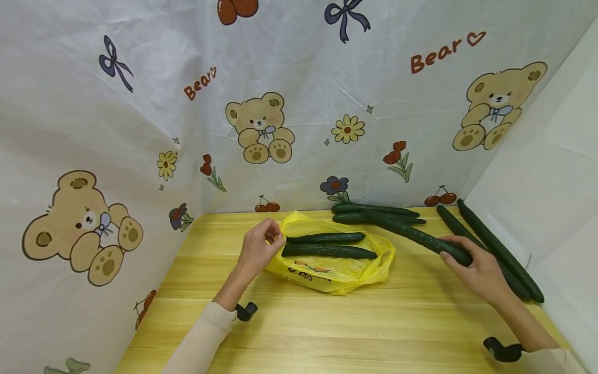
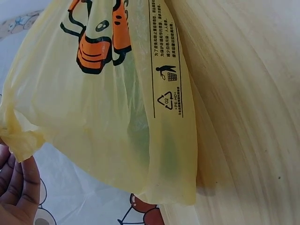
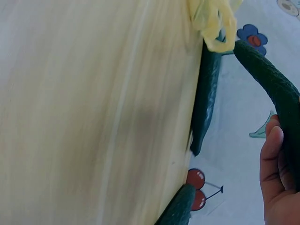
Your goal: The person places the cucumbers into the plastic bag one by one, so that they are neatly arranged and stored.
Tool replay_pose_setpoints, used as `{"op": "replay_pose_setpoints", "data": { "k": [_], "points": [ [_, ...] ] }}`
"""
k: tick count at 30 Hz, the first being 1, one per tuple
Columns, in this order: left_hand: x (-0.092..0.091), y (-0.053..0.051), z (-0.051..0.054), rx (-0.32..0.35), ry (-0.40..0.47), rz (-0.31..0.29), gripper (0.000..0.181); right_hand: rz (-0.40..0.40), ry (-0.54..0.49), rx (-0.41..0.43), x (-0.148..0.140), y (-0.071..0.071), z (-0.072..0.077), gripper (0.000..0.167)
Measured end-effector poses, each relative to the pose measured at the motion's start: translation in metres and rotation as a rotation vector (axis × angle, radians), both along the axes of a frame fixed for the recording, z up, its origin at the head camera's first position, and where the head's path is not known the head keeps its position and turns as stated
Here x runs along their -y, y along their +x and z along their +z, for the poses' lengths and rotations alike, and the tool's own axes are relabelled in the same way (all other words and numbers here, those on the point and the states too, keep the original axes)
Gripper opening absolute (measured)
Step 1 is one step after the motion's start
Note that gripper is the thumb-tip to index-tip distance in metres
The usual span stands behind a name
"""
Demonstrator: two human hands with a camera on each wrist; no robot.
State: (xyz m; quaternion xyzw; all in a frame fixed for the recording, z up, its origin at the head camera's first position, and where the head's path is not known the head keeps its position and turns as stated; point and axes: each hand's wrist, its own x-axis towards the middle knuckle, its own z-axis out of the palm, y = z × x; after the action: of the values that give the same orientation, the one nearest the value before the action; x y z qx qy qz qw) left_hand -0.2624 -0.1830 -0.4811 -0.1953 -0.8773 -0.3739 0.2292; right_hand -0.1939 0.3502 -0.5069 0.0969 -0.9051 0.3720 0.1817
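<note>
A yellow plastic bag (image 1: 322, 283) lies on the wooden table, its mouth spread, with two dark green cucumbers (image 1: 329, 251) inside. My left hand (image 1: 262, 243) pinches the bag's left edge; the left wrist view shows the fingers (image 2: 31, 180) at a gathered yellow corner. My right hand (image 1: 481, 271) grips one end of another cucumber (image 1: 416, 235). That cucumber slants up to the left, its far tip above the table behind the bag's right side. In the right wrist view the thumb and fingers wrap around the cucumber (image 3: 267, 75).
Two cucumbers (image 1: 378, 210) lie along the table's back edge, partly covered by the held one. Two more cucumbers (image 1: 500, 249) lie along the right edge beside a white wall. Behind the table hangs a bear-printed sheet (image 1: 299, 182). Bare wood table (image 1: 327, 332) shows in front.
</note>
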Motion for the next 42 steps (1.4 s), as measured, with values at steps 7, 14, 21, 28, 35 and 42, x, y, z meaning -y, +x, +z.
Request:
{"op": "replay_pose_setpoints", "data": {
  "k": [7,14,21,28,35,42],
  "points": [
    [-0.001,0.001,0.001,0.006,0.005,-0.004,0.012,0.065,-0.04,0.036,0.014,0.004,0.009,0.041],
    [0.0,0.001,0.001,0.001,0.01,0.003,0.009,0.109,-0.054,0.066,0.025,0.007,0.016,0.041],
    [-0.002,0.0,-0.001,-0.006,0.011,-0.011,0.008,0.199,-0.089,0.112,0.034,0.008,0.02,0.037],
    [-0.002,0.0,-0.001,0.002,0.022,-0.023,0.004,0.251,-0.091,0.114,0.05,0.004,0.018,0.034],
    [-0.002,0.0,0.001,0.007,0.022,-0.026,0.005,0.312,-0.107,0.135,0.067,-0.004,0.013,0.031],
    [-0.006,0.002,-0.001,-0.004,0.036,-0.022,0.007,0.366,-0.097,0.192,0.083,-0.012,0.008,0.03]
  ]
}}
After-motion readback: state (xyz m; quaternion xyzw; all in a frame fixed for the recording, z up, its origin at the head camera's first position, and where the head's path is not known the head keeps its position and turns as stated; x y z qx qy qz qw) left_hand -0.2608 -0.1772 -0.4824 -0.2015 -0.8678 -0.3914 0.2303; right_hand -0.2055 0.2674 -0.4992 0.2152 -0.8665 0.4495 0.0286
